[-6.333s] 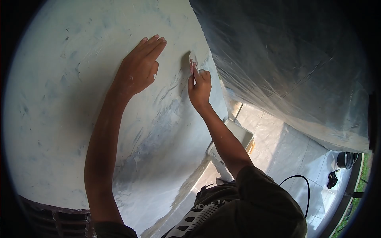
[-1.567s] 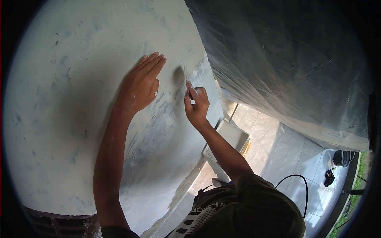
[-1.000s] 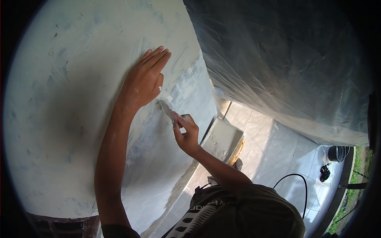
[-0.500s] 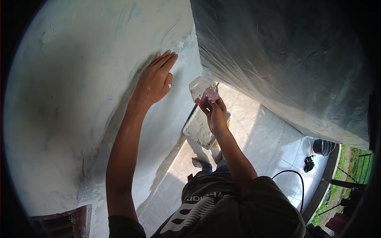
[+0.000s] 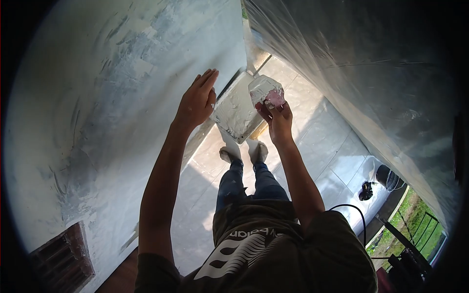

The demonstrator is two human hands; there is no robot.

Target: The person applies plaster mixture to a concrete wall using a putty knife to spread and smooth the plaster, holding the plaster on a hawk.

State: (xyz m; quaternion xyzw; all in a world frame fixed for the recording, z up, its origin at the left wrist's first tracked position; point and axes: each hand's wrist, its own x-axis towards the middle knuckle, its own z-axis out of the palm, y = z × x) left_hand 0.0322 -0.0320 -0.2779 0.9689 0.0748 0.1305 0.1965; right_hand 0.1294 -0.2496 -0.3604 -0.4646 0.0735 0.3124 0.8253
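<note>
My right hand (image 5: 280,124) pinches a putty spreader (image 5: 266,90), a flat pink piece mostly smeared with white putty, between thumb and fingers. Directly below and left of it is a rectangular tray (image 5: 237,107) coated in white putty. My left hand (image 5: 197,100) is held out with its fingers stretched and together, thumb alongside, and nothing in it. It overlaps the edge of the pale wall (image 5: 132,93) on my left, which carries patchy white and grey smears of putty.
Clear plastic sheeting (image 5: 351,83) hangs along the right. My feet (image 5: 258,152) stand on the tiled floor (image 5: 317,156) behind the tray. A black bucket (image 5: 388,177), a dark bundle (image 5: 366,191) and a black hose (image 5: 359,211) lie to the right. A brown vent (image 5: 63,259) sits low in the wall.
My view has tilted down toward the floor, bringing my legs and more of the tray into sight. My left hand has come away from the wall surface; the spreader stays in my right hand.
</note>
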